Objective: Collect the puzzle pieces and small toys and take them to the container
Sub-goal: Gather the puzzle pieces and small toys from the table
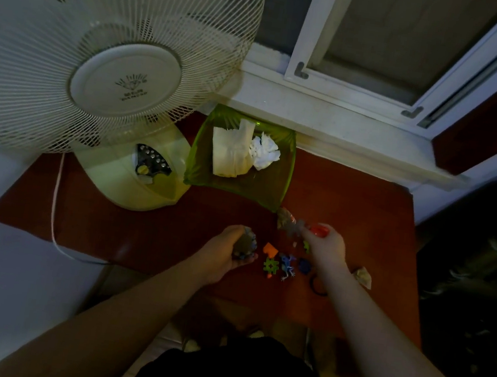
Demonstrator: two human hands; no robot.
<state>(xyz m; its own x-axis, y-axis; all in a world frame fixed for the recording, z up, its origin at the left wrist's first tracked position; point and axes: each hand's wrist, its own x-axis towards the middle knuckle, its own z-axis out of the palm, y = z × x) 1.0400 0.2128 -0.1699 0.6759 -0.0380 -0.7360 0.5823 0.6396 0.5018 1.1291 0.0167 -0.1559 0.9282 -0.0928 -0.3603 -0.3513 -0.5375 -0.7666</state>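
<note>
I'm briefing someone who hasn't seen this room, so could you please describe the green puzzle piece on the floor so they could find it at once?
Start at the green bin beside the fan base and come toward the person's hands. Between the left hand and right hand lies a cluster of toys. The green puzzle piece is its only lime, hash-shaped part, just below the orange piece.

Coloured puzzle pieces (282,263) scattered on red floor, near green container (199,162).
</note>
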